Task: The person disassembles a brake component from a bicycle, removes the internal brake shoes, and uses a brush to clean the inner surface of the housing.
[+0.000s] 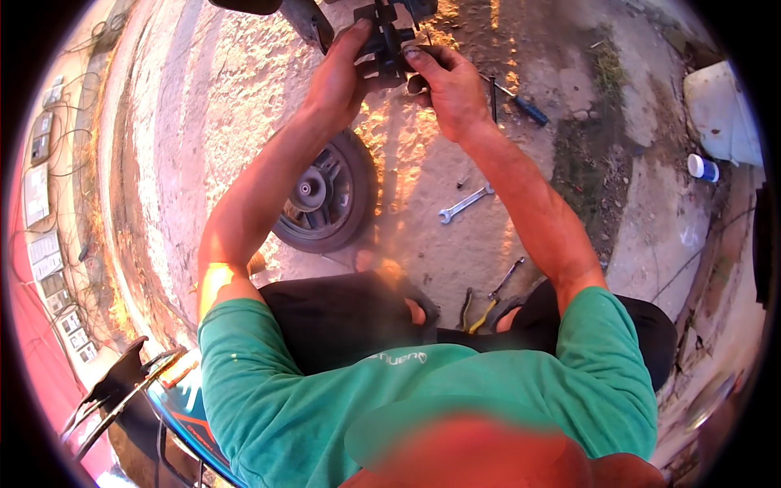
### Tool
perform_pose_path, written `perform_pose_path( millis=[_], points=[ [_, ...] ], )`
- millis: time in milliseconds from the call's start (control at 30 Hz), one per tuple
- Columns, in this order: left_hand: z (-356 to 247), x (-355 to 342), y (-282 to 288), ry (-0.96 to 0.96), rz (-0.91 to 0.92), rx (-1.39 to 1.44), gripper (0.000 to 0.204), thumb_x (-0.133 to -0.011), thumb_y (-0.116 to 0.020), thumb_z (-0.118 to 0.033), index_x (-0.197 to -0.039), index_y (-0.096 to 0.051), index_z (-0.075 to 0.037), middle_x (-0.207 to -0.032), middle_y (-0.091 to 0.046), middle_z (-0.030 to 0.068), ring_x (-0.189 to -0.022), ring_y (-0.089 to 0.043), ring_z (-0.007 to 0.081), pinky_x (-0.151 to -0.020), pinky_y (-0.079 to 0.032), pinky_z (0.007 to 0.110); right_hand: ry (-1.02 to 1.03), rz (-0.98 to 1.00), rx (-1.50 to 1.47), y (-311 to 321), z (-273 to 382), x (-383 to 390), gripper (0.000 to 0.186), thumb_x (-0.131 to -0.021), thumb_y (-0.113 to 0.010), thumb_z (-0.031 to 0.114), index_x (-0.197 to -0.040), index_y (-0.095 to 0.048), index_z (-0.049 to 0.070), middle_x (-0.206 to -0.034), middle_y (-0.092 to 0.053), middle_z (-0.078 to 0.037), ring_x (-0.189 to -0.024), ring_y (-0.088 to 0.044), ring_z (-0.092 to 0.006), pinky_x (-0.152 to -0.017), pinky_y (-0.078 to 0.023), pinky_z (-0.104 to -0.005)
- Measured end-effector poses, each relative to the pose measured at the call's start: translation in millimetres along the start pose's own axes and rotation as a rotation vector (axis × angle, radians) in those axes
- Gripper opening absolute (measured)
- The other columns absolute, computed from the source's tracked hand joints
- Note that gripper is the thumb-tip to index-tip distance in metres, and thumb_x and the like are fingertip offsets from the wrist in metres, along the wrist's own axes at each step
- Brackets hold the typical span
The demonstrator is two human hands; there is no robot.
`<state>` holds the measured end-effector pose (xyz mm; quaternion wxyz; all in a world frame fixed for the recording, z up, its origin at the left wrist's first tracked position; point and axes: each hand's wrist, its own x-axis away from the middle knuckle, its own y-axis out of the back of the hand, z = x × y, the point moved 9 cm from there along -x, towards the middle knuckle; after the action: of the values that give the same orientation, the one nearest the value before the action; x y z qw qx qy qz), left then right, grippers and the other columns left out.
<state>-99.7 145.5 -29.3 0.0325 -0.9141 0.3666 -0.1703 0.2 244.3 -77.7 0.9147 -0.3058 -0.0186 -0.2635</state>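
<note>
Dark part (381, 61): top edge of view, between both hands.
Left grip (335, 85): closed on part's left side, thumb on top, fingers mostly hidden.
Right grip (451, 91): at part's right side, fingers curled; can't tell if anything's pinched.
Wheel (358, 195): flat on ground (415, 159), partly behind left forearm (264, 171).
Nearby: open-ended wrench (465, 205), blue-handled screwdriver (529, 109), yellow-handled pliers (482, 317).

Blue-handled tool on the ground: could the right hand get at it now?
Probably yes: nothing covers the blue handle, and the right hand seems near, though busy at the dark part.
</note>
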Motion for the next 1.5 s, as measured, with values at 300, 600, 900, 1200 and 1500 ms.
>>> perform_pose_path(
  millis=[300, 600, 900, 1200, 1500],
  points=[
    [-10, -4, -7, -0.076, 0.064, 0.048, 0.049, -0.108, -0.05, -0.037, -0.148, -0.044, -0.008, -0.135, -0.062, 0.0121, -0.12, -0.063, 0.0278, -0.103, -0.054, 0.05, 0.06, -0.009, -0.045, 5, 1, -5, 0.025, -0.096, -0.067, 0.019, -0.114, -0.071, 0.002, -0.098, -0.073, -0.003, -0.082, -0.066, -0.0103, -0.059, -0.049, -0.0263],
    [-13, -11, -5, -0.123, 0.01, 0.054, 0.048, -0.109, -0.048, -0.033, -0.151, -0.042, -0.009, -0.134, -0.063, 0.0104, -0.124, -0.062, 0.0259, -0.104, -0.054, 0.048, 0.149, 0.005, 0.074, 8, 8, -8, 0.032, -0.096, -0.069, 0.015, -0.126, -0.07, 0.002, -0.114, -0.075, -0.006, -0.103, -0.068, -0.0136, -0.088, -0.053, -0.0282],
    [-5, -18, 1, -0.14, 0.049, 0.064, 0.051, -0.11, -0.048, -0.035, -0.153, -0.041, -0.009, -0.14, -0.061, 0.0097, -0.129, -0.059, 0.0251, -0.11, -0.05, 0.046, 0.181, 0.054, 0.106, 10, 2, -10, 0.034, -0.098, -0.072, 0.016, -0.13, -0.068, 0.004, -0.115, -0.073, -0.002, -0.102, -0.065, -0.0091, -0.087, -0.051, -0.0259],
    [-1, -17, 2, -0.159, 0.049, 0.108, 0.049, -0.11, -0.049, -0.034, -0.152, -0.041, -0.009, -0.138, -0.06, 0.01, -0.128, -0.059, 0.0266, -0.108, -0.051, 0.05, 0.194, 0.068, 0.169, 15, 5, -13, 0.033, -0.098, -0.075, 0.018, -0.127, -0.07, 0.005, -0.108, -0.073, 0.001, -0.093, -0.064, -0.006, -0.075, -0.051, -0.0229],
    [-9, -3, -5, -0.103, -0.092, 0.076, 0.044, -0.11, -0.048, -0.032, -0.147, -0.044, -0.009, -0.131, -0.064, 0.0105, -0.12, -0.064, 0.0268, -0.1, -0.056, 0.05, 0.164, 0.053, 0.18, 19, 4, -8, 0.034, -0.094, -0.074, 0.017, -0.125, -0.073, 0.003, -0.109, -0.076, -0.004, -0.097, -0.066, -0.0102, -0.084, -0.052, -0.0256]
  ],
)
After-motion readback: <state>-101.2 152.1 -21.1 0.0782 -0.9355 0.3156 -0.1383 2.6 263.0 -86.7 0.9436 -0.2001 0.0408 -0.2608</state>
